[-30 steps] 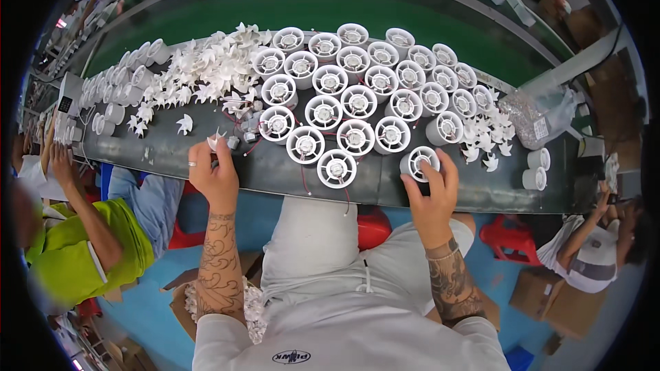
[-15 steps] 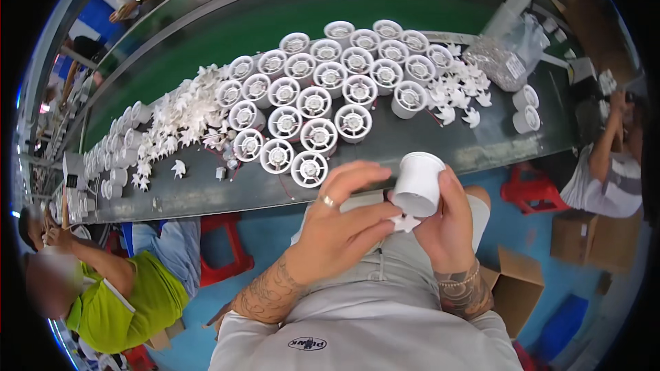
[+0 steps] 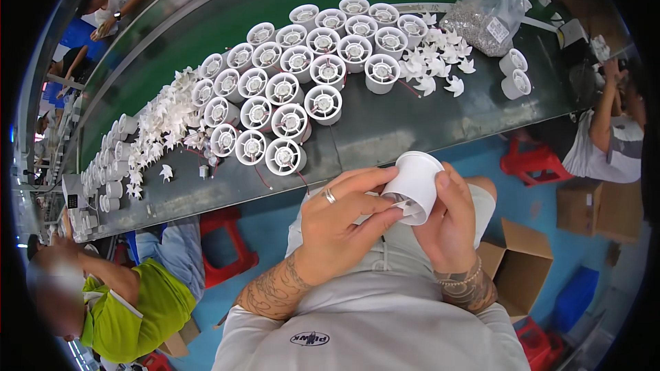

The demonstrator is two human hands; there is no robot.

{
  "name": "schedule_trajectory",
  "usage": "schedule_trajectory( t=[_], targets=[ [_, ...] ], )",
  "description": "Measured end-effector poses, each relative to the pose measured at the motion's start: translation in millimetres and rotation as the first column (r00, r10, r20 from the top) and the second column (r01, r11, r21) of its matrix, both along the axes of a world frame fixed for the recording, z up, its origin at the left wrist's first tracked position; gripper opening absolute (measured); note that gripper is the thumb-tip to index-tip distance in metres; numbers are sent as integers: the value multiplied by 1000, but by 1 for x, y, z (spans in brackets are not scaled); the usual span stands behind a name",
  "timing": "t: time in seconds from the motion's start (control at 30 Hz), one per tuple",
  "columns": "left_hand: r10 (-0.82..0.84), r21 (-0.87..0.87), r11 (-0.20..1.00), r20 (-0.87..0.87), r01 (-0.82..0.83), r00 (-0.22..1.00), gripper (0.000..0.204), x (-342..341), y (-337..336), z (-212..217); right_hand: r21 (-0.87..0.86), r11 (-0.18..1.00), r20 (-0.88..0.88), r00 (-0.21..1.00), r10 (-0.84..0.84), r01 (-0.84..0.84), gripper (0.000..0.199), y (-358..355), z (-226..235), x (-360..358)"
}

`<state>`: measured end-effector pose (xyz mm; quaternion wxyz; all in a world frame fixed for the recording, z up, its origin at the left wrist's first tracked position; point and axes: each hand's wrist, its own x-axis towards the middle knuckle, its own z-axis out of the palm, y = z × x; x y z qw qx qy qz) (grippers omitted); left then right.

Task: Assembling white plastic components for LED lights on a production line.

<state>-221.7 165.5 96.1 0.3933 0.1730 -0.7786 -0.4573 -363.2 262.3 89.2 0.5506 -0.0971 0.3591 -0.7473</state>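
Note:
A white round plastic fan housing is held tilted above my lap, its open end facing down toward me. My right hand grips it from the right side, thumb along the wall. Pinched between the thumb and fingers of my left hand is a small white fan blade, partly inside the housing's open end. The left fingers also rest against the housing wall. How far in the blade sits is hidden by the fingers and the rim.
Many similar housings with spoked tops and thin wires stand on the dark bench. White fan blades lie heaped at left, more at right beside a clear bag. Co-workers sit on both sides; an open carton is at lower right.
My left hand has brought the fan blade from below the housing up into its open end. The housing has tilted slightly; the bench scene has shifted up and left in view.

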Motion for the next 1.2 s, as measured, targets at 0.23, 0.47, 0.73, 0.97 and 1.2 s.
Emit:
schedule_trajectory(
  t=[0.23, 0.47, 0.73, 0.97, 1.2],
  targets=[
    [-37, 149, 988, -5, 37, 999, 18, -3, 9, 3, -71, 997, -101, 995, 8, -15, 27, 7, -6, -6],
    [13, 194, 981, 32, -19, 999, 17, -7, 13, 0, 2, 1000, -36, 999, -20, 20, 19, 5, 0, -2],
    [-28, 284, 958, -25, 34, 999, 21, -12, 13, -6, 38, 999, -114, 993, 20, -16, 43, 8, -6, -12],
    [-96, 285, 953, -20, 98, 995, 23, -15, 10, -5, 12, 999, -87, 995, -42, 43, 52, 7, -9, -10],
    [-53, 411, 910, -33, 62, 998, 26, -16, 6, -7, 17, 1000, -68, 998, -13, 14, 18, 4, -3, -13]
  ],
)
